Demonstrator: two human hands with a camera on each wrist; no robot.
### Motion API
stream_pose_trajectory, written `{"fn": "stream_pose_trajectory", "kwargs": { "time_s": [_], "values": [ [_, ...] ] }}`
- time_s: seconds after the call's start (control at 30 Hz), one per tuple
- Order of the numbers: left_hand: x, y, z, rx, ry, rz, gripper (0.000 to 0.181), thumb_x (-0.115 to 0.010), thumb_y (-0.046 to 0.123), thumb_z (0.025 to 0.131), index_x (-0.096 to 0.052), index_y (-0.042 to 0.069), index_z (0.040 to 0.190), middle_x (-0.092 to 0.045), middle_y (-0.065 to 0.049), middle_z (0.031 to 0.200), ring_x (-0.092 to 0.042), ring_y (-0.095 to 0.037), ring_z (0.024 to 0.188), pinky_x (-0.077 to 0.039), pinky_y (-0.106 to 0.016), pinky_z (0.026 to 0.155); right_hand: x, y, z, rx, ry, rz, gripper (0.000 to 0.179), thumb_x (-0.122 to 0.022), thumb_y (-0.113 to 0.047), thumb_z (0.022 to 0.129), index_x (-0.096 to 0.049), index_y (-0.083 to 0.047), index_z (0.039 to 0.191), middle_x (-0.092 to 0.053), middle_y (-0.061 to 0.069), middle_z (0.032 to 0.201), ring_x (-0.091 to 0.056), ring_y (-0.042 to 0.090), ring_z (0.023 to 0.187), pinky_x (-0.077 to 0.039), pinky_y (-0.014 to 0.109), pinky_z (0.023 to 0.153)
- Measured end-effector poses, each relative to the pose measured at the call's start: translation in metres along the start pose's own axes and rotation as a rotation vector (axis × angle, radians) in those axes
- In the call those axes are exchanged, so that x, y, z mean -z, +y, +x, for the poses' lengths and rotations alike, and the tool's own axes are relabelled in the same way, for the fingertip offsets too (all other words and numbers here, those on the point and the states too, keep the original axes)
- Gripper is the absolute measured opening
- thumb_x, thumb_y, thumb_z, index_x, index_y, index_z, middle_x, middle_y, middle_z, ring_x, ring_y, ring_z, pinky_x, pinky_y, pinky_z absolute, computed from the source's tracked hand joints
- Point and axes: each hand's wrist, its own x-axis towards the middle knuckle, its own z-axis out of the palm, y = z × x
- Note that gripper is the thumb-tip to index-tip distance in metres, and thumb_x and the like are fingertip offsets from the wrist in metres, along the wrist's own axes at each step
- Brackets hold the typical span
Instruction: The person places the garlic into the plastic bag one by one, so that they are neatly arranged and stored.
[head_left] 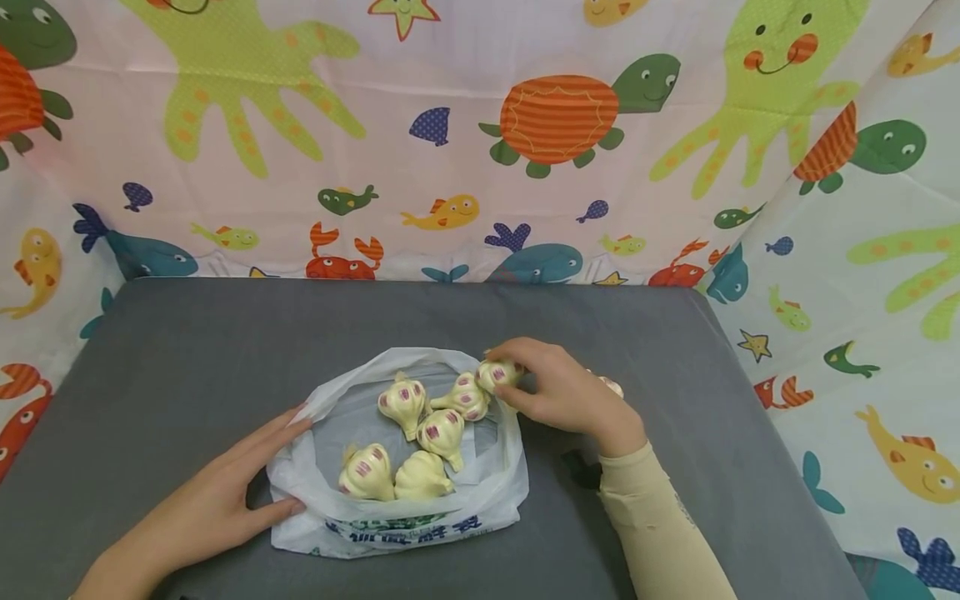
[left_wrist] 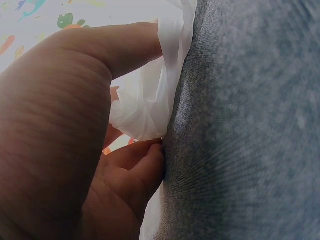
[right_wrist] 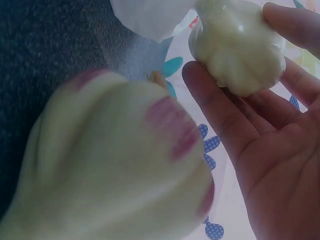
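A white plastic bag [head_left: 495,500] with printed lettering lies with its mouth spread wide on the grey table. Inside it are several pale garlic bulbs [head_left: 441,432] with purple patches. My right hand [head_left: 562,392] pinches another garlic bulb [right_wrist: 240,50] between thumb and fingers at the bag's far right rim. Along the bag's left side, my left hand [head_left: 225,492] holds the plastic with thumb and fingers set apart; in the left wrist view, the film overlaps the thumb tip. One more garlic bulb [right_wrist: 125,160] looms near the right wrist camera, mostly hidden behind my right hand in the head view.
The grey tabletop [head_left: 300,317] extends around the bag. A printed curtain [head_left: 450,100] with sea animals hangs behind the table and at both sides. A dark object [head_left: 583,468], partly covered, sits beneath my right wrist.
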Motion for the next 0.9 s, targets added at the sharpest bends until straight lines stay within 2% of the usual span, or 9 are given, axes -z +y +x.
{"fn": "stream_pose_trajectory", "kwargs": {
  "time_s": [0.13, 0.53, 0.9],
  "values": [
    [0.0, 0.001, 0.001, 0.017, -0.008, 0.001, 0.098, -0.091, 0.047, 0.09, -0.038, 0.032, 0.171, -0.034, 0.001, 0.176, -0.038, -0.008, 0.153, -0.015, 0.0, 0.108, -0.002, 0.0, 0.002, 0.009, -0.004, -0.007, 0.039, -0.08, -0.018, 0.1, -0.072, -0.008, 0.136, -0.073, 0.001, 0.131, -0.067, 0.017, 0.117, -0.057, 0.045, 0.102],
    [0.0, 0.001, 0.0, 0.014, -0.005, 0.001, 0.099, -0.092, 0.047, 0.089, -0.038, 0.032, 0.171, -0.035, 0.0, 0.176, -0.037, -0.006, 0.153, -0.015, 0.0, 0.108, -0.009, 0.001, 0.005, 0.033, -0.013, -0.015, 0.037, -0.079, -0.02, 0.1, -0.073, -0.008, 0.135, -0.072, 0.001, 0.13, -0.067, 0.017, 0.117, -0.056, 0.044, 0.104],
    [0.001, 0.002, 0.0, 0.009, -0.008, -0.011, 0.098, -0.092, 0.046, 0.089, -0.039, 0.031, 0.171, -0.035, 0.001, 0.176, -0.032, 0.001, 0.153, -0.016, 0.0, 0.109, -0.014, -0.009, 0.009, 0.017, -0.062, 0.013, 0.037, -0.077, -0.022, 0.102, -0.071, -0.009, 0.137, -0.071, 0.001, 0.131, -0.065, 0.016, 0.115, -0.058, 0.042, 0.102]
  ]
}}
